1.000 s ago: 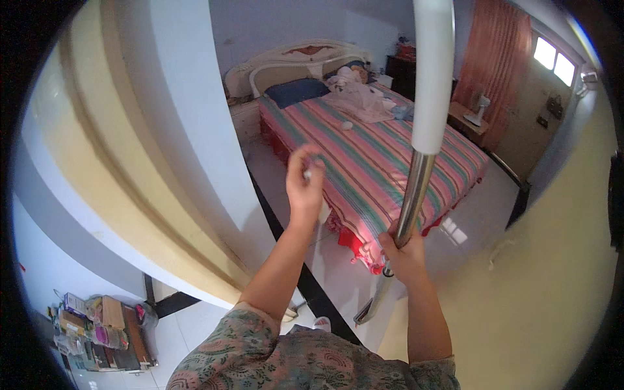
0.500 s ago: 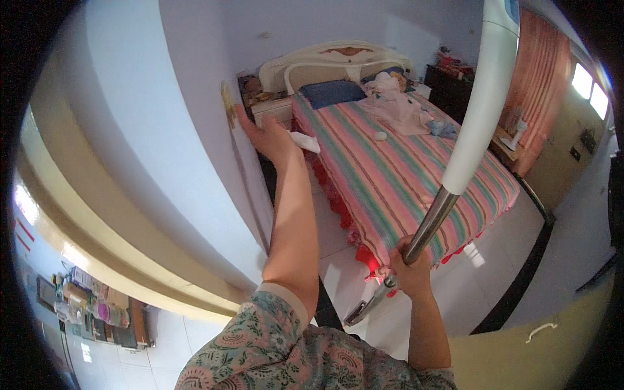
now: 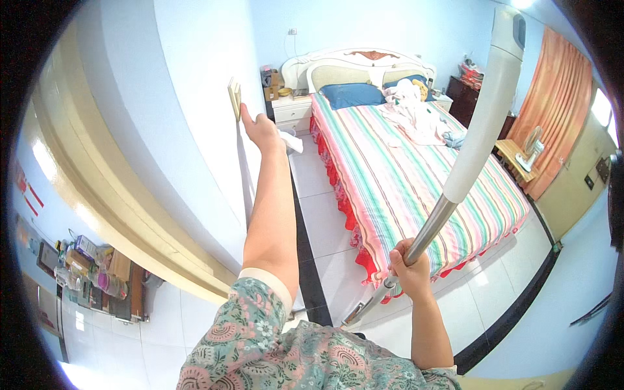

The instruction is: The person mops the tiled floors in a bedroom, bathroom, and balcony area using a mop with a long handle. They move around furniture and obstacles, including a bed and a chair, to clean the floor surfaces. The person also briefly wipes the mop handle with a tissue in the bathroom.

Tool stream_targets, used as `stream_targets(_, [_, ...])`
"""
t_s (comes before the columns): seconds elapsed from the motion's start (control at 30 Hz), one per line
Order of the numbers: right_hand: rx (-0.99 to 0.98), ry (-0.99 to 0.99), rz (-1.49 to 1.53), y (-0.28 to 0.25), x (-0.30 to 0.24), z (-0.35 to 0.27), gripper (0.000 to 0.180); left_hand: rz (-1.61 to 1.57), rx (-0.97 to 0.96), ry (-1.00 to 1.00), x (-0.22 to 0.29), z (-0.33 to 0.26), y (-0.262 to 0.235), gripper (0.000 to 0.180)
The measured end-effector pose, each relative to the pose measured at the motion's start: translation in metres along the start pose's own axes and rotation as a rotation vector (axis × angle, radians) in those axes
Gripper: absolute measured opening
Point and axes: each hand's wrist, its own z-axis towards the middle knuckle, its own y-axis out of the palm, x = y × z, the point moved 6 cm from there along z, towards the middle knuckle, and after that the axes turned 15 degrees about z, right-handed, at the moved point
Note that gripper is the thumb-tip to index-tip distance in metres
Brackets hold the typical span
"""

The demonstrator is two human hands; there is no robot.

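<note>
My left hand (image 3: 262, 132) is raised at the wall on the left, one digit reaching a cream wall switch (image 3: 234, 99). Its other fingers curl inward, and a white soft-looking thing (image 3: 291, 140) sticks out beside the palm; I cannot make out what it is. My right hand (image 3: 411, 268) is wrapped round the steel tube of a long pole (image 3: 434, 224), lower right of centre. The pole slants from a thick pale grey grip at the top down toward the floor, where a hinged metal fitting shows near my clothes.
A bed (image 3: 416, 188) with a striped cover fills the middle, red frill along its side. A white nightstand (image 3: 292, 113) stands beyond. At the right are a small fan (image 3: 532, 149) on a wooden stand and an orange curtain (image 3: 560, 104). A cream door frame (image 3: 123, 195) rises at the left.
The room has turned much brighter, and a ceiling light glows at the upper right. My left hand stays by the switch, shifted slightly left in view. My right hand keeps its hold on the pole.
</note>
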Motion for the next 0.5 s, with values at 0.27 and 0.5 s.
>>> stream_targets(0.27, [-0.116,0.098,-0.013,0.012,0.001,0.012,0.012,-0.165,-0.284,-0.102,0.006,-0.032,-0.004,0.039])
stream_targets(0.5, [-0.019,0.102,-0.177,-0.014,0.012,0.004,0.023,-0.139,-1.464,0.307,0.09,-0.279,0.058,0.063])
